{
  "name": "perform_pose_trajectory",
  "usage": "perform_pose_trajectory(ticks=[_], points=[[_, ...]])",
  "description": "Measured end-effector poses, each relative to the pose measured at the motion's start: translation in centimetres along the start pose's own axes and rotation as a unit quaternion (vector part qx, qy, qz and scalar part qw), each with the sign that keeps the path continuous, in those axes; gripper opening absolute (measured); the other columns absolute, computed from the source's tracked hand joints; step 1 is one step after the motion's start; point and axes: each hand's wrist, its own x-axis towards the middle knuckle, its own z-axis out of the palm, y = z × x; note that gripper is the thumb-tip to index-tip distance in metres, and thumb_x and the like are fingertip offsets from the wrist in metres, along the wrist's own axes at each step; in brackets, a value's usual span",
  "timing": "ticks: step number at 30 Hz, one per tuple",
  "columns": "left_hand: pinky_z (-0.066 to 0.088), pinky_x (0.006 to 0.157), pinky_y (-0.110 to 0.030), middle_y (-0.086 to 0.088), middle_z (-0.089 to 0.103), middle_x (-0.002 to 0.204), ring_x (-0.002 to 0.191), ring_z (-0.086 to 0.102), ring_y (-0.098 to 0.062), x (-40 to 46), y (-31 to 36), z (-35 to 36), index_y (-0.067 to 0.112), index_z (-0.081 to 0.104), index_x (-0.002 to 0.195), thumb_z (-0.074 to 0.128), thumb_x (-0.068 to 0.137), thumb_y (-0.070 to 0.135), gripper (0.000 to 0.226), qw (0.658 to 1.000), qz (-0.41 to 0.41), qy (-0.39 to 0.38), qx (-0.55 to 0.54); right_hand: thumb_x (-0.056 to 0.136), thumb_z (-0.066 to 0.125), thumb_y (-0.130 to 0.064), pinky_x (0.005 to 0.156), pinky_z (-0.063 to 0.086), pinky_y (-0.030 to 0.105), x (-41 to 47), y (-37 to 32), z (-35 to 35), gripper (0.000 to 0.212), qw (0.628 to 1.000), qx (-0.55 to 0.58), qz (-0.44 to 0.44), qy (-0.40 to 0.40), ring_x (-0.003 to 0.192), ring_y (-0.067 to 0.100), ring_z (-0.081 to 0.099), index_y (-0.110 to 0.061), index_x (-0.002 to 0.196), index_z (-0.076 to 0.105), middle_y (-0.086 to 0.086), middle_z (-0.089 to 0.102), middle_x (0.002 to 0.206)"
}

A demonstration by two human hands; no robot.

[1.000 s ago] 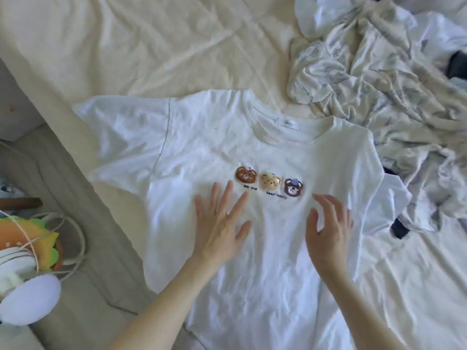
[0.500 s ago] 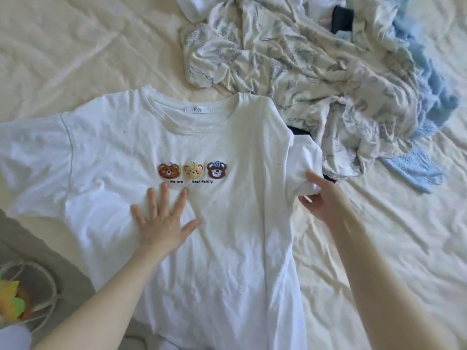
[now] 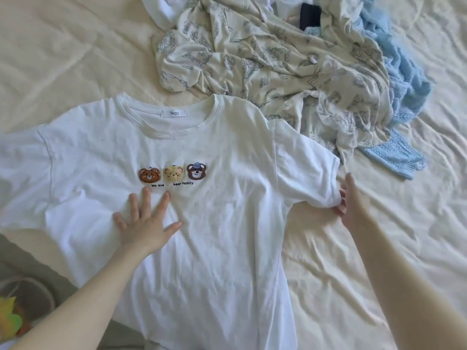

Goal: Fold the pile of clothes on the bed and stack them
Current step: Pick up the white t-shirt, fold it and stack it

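T-shirt [image 3: 192,223] under flat, splayed left hand [image 3: 144,223]

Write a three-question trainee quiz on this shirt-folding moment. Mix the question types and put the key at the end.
1. True or false: the left hand lies flat, fingers spread, on the white T-shirt, just below the three bear patches.
2. What does the right hand have in its grip?
A. the blue knit garment
B. the hem of the T-shirt's sleeve
C. the neck label
3. Fill in: the printed cream garment lies crumpled beyond the T-shirt's ____.

Key
1. True
2. B
3. collar
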Motion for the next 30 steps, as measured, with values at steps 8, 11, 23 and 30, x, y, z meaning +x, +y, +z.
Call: perform_pose_trajectory(ticks=[8, 11, 23, 30], points=[[0.001, 0.108, -0.063, 0.001, -0.035, 0.151, 0.140, -0.026, -0.029, 0.0, 0.3, 0.3, 0.044, -0.020, 0.142, 0.021, 0.081, 0.077, 0.081, 1.000, -0.011, -0.002, -0.009, 0.090, 0.061, -0.035, 0.078, 0.051, 0.032, 1.0, -6.8, 1.8, 0.032, 0.985, -0.006, 0.065, -0.163, 0.088, 0.016, 0.061, -0.018, 0.117, 0.057, 0.000, 0.063, 0.101], [-0.002, 0.108, -0.064, 0.000, -0.036, 0.150, 0.140, -0.027, -0.029, -0.2, 0.4, 0.6, 0.043, -0.022, 0.142, 0.020, 0.082, 0.077, 0.081, 1.000, -0.008, 0.013, -0.013, 0.086, 0.068, -0.024, 0.058, 0.050, 0.021, 0.4, -8.1, 1.7, 0.019, 0.992, -0.021, 0.012, -0.120, 0.064, 0.010, 0.060, -0.016, 0.102, 0.063, -0.003, 0.061, 0.084], [0.007, 0.107, -0.066, -0.008, -0.007, 0.159, 0.145, -0.009, -0.032, -2.0, 10.5, -2.4, 0.028, 0.009, 0.150, 0.053, 0.090, 0.037, 0.075, 0.963, 0.209, 0.166, -0.040, 0.084, 0.065, -0.016, 0.059, 0.042, 0.025, 0.3, -4.7, 1.2, 0.026, 0.998, 0.036, -0.012, 0.051, 0.071, 0.018, 0.052, 0.000, 0.104, 0.062, 0.009, 0.055, 0.088], [0.007, 0.106, -0.067, -0.002, -0.030, 0.153, 0.142, -0.022, -0.028, 1.2, 13.5, -2.9, 0.036, -0.020, 0.145, 0.036, 0.089, 0.064, 0.084, 0.991, 0.126, 0.000, 0.035, 0.090, 0.061, -0.035, 0.056, 0.056, 0.032, -0.1, -8.8, 0.5, 0.022, 0.986, -0.005, 0.063, -0.154, 0.060, 0.018, 0.068, -0.016, 0.100, 0.060, 0.002, 0.070, 0.068]])
